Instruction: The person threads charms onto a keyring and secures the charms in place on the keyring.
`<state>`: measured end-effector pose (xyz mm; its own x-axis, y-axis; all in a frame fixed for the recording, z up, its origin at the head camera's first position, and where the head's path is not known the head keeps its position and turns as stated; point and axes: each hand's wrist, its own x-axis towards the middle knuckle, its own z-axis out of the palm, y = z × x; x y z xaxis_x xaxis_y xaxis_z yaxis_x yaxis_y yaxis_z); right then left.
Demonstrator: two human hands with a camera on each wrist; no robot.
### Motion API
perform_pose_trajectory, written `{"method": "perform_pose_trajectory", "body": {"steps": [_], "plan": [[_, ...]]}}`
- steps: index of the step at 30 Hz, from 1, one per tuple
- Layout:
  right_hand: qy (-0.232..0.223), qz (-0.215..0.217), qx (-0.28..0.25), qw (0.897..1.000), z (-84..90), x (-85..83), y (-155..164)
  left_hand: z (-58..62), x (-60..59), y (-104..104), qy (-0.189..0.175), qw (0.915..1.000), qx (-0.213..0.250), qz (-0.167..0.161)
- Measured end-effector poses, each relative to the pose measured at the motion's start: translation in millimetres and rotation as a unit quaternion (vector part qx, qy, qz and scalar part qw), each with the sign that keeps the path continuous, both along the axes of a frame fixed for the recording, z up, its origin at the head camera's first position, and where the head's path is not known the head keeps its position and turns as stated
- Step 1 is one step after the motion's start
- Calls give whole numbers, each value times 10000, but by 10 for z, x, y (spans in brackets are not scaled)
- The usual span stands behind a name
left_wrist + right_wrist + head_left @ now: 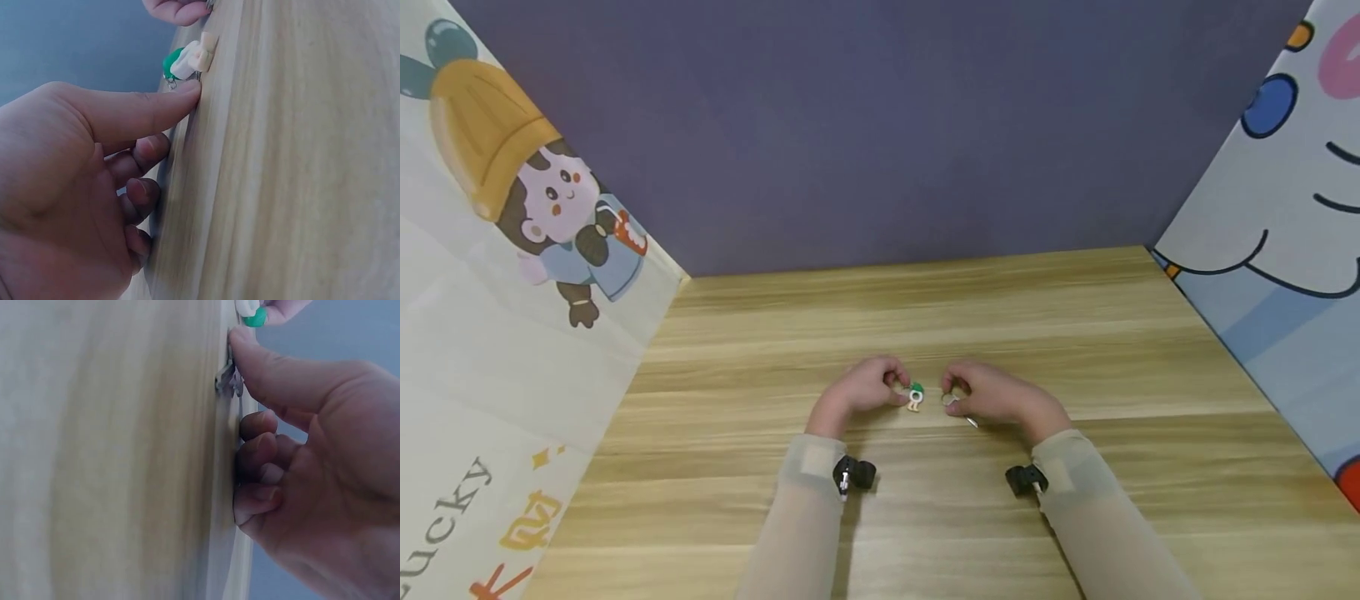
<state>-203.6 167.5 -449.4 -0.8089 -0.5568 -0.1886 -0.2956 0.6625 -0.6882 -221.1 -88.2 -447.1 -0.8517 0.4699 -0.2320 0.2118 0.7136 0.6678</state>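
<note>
While both hands rest on the table (1075,333) | left hand (861,390) pinches small light keychain charm (914,397) | right hand (992,393) pinches its metal ring (229,380) | likely slippery, grip ring.

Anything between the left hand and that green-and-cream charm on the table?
Nothing visible. The left hand has its thumb tip at the charm, no gap showing. The right hand sits just beyond it on a small metal piece.

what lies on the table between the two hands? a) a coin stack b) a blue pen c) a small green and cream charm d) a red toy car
c: a small green and cream charm lies on the wooden table between the left hand and the right hand.
</note>
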Motion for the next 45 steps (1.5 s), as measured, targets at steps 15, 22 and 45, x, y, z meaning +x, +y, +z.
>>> {"method": "perform_pose_trajectory", "body": {"steps": [15, 22, 45], "plan": [[-54, 250, -209, 9995, -26, -23, 124, 27, 52, -27, -103, 9995, 308, 16], [-281, 48, -552, 9981, 0, 28, 280, 167, 94, -66, 275, 9995, 78, 103], [571, -1039, -2437, 9626, 540, 324, 198, 969, 426, -57, 2737, 9520, 719, 1165]]}}
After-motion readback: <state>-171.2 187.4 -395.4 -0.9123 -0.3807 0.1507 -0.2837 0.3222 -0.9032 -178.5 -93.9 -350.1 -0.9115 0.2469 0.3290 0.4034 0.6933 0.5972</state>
